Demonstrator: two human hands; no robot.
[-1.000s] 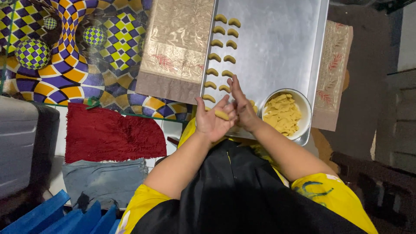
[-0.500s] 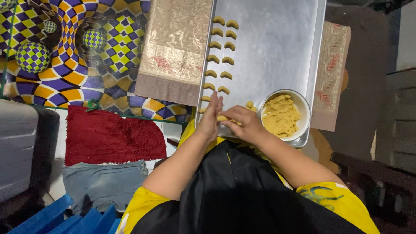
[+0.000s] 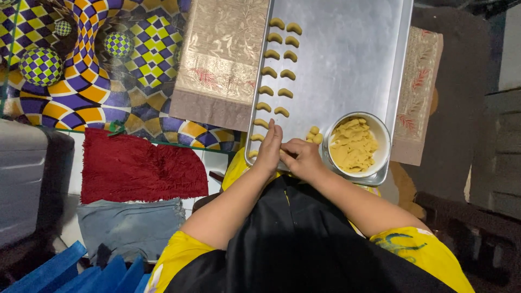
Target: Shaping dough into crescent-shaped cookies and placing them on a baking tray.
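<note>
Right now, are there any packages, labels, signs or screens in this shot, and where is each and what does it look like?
None in view. Nothing here is a package, label, sign or screen.
The nearest to a container is a round white bowl of yellow dough, at the near right corner of the metal tray.
The left hand and right hand meet beside it at the tray's near edge.

Small crescent-shaped dough pieces (image 3: 278, 68), pale yellow, lie in two neat columns down the left side of a silver baking tray (image 3: 353, 54); a white bowl (image 3: 381, 135) of crumbly yellow dough sits at the tray's near right corner; two small dough balls (image 3: 315, 134) rest just beside it.
</note>
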